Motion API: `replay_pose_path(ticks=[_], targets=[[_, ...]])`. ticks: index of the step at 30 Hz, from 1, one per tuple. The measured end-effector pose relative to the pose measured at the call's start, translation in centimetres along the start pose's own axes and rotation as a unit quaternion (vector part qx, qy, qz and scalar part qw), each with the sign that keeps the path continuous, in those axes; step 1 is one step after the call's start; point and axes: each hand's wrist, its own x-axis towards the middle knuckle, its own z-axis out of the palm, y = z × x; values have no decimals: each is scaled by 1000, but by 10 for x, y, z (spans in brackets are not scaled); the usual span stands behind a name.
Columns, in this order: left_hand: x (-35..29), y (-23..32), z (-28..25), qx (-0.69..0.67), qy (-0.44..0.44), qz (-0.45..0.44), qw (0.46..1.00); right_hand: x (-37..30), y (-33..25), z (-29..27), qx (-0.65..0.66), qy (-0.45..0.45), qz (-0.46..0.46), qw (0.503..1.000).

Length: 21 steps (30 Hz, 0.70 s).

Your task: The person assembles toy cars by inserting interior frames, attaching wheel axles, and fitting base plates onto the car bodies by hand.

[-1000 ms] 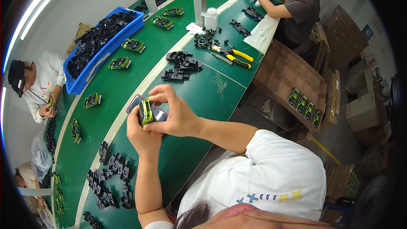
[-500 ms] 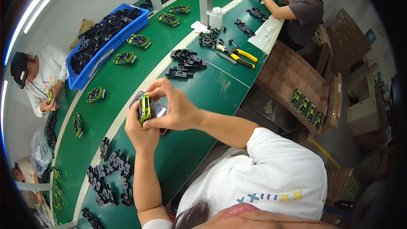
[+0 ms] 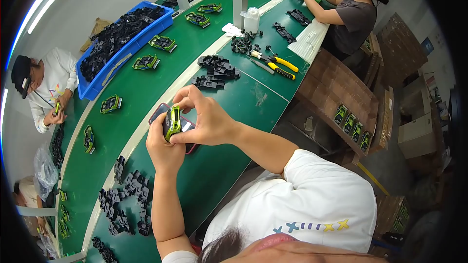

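Observation:
Between my two hands a lime-green and black toy car body (image 3: 173,123) is held up over the green table. My left hand (image 3: 163,147) grips its near left side, with the fingers closed round it. From the right, my right hand (image 3: 208,121) pinches it between thumb and fingers. Partly hidden behind the hands, a phone with a reddish edge (image 3: 191,147) lies on the table. Black plastic car chassis (image 3: 134,187) are heaped to the near left, and another pile of chassis (image 3: 217,70) lies just beyond my hands.
Yellow-handled pliers (image 3: 280,65) lie far right. Green car bodies (image 3: 111,103) are spaced along the belt (image 3: 78,175). Past it stands a blue bin (image 3: 83,90) of black parts. A cardboard tray (image 3: 319,100) with several cars is at right. Co-workers sit left and far right.
The car body has turned a little in my hands, showing more of its dark side. Both hands have shifted slightly right, and the view has moved a little.

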Motion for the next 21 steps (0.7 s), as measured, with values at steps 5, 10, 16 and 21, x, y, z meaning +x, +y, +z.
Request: replay_pose_path(ticks=[5,10,16,21], targets=[[4,-1,-2,114,26,101,988,-2,-4,-4,6,-6,18,1000],[2,0,-5,102,11,72,992,3,-2,-6,-23,-57,32,998],[-4,16,2,-132,23,-127,983,-4,6,30,100,113,-43,988],[-3,15,-7,-164,35,-120,979,2,7,29,97,91,-59,989]])
